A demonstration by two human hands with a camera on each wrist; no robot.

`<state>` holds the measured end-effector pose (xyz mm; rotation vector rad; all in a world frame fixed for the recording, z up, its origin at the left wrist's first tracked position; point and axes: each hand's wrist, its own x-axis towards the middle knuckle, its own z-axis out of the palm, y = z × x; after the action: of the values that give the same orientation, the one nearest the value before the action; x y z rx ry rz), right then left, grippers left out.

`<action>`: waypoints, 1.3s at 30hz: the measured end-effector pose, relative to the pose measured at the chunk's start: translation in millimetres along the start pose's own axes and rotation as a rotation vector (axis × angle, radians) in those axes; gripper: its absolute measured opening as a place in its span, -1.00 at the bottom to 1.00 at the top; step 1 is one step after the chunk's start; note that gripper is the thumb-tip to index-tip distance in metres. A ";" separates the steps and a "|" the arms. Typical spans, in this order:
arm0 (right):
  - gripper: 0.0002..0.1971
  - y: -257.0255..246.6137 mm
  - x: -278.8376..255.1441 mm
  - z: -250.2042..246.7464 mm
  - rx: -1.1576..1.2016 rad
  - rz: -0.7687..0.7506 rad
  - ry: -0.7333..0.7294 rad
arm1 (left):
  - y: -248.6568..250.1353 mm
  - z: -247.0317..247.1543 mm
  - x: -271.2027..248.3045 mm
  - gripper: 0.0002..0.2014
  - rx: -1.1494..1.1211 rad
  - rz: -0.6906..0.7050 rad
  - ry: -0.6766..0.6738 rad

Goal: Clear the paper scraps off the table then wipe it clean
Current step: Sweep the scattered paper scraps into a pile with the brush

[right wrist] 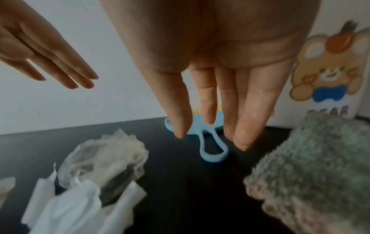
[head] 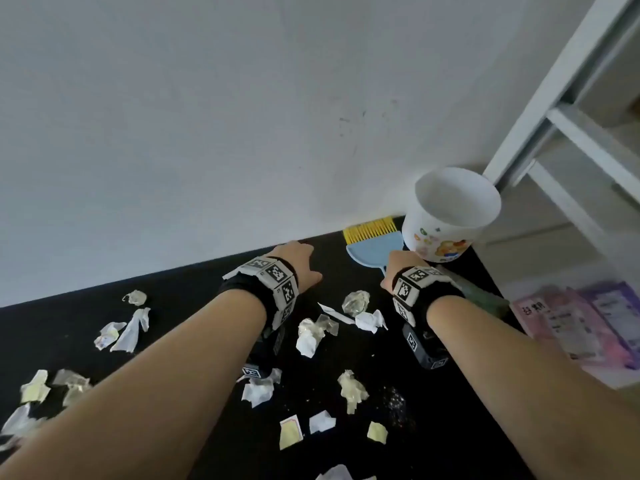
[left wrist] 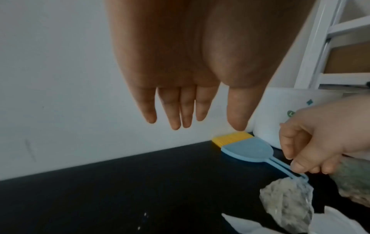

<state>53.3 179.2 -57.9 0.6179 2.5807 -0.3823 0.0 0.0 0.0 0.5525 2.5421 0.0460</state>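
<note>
Several crumpled paper scraps (head: 311, 336) lie across the black table (head: 180, 285); one clear-white wad (head: 356, 301) (left wrist: 286, 201) (right wrist: 104, 158) sits between my hands. A blue brush with yellow bristles (head: 375, 249) (left wrist: 248, 150) lies by the wall. My right hand (head: 394, 268) (right wrist: 210, 139) hovers just over the brush's looped handle (right wrist: 214, 156), fingers pointing down and holding nothing. My left hand (head: 298, 261) (left wrist: 202, 114) hangs above bare table to the left of the brush, fingers straight. A grey-green cloth (head: 485, 296) (right wrist: 312, 166) lies right of my right hand.
A white bucket with a bear picture (head: 446, 233) (right wrist: 328, 71) stands in the table's far right corner, touching the brush. The wall runs right behind the table. A white ladder frame (head: 571, 98) and pink-purple packets (head: 588, 327) are beyond the right edge.
</note>
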 end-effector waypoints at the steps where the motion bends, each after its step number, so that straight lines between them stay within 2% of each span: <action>1: -0.74 -1.1 3.0 4.8 -0.020 0.024 0.012 | 0.2 1.2 1.0 -0.41 0.002 -0.021 -0.035; 4: -0.76 -5.6 9.5 13.9 -0.015 0.096 0.069 | -4.2 9.3 6.6 -0.40 0.009 -0.066 -0.059; 8: -0.50 -5.8 13.9 8.6 0.034 0.085 0.005 | -3.7 17.2 9.4 -0.40 0.016 -0.087 -0.097; 10: -0.46 -5.0 9.0 2.4 0.038 0.059 0.020 | -4.1 22.2 11.2 -0.41 0.019 -0.095 -0.105; 15: -0.66 -7.2 -8.4 -13.8 -0.101 -0.123 0.286 | -5.0 34.7 11.4 -0.43 0.068 -0.104 -0.138; 17: -0.66 -5.9 -6.5 -21.4 -0.094 -0.185 0.332 | -5.3 37.5 10.5 -0.44 0.077 -0.099 -0.141; 21: -0.60 -6.4 -4.0 -30.1 -0.108 -0.291 0.246 | -7.7 40.8 9.2 -0.45 0.090 -0.090 -0.149; 26: -0.56 -30.9 -33.3 -21.1 -0.327 -0.376 0.103 | -15.6 40.4 3.0 -0.47 0.081 -0.096 -0.136; 29: -0.59 -34.1 -61.3 -11.0 -0.414 -0.457 0.002 | -19.6 40.1 -2.7 -0.46 0.090 -0.090 -0.128; 31: -0.66 -30.0 -77.1 -9.5 -0.416 -0.509 0.020 | -20.3 39.7 -7.9 -0.47 0.096 -0.075 -0.124; 33: -0.68 -24.0 -83.5 -17.1 -0.343 -0.460 0.130 | -20.1 39.4 -13.2 -0.48 0.090 -0.048 -0.116; 35: -0.65 -17.9 -82.6 -27.6 -0.266 -0.301 0.208 | -19.7 39.9 -19.2 -0.49 0.081 -0.020 -0.103; 37: -0.66 -16.0 -81.2 -31.0 -0.305 -0.164 0.188 | -19.4 41.6 -25.4 -0.50 0.080 0.003 -0.094; 39: -0.65 -20.1 -85.5 -23.8 -0.317 -0.118 0.127 | -20.2 44.2 -30.6 -0.50 0.081 0.021 -0.088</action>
<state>102.9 139.9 7.6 0.3884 2.7263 0.0336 38.6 -34.0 -25.6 0.5990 2.4616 -0.0722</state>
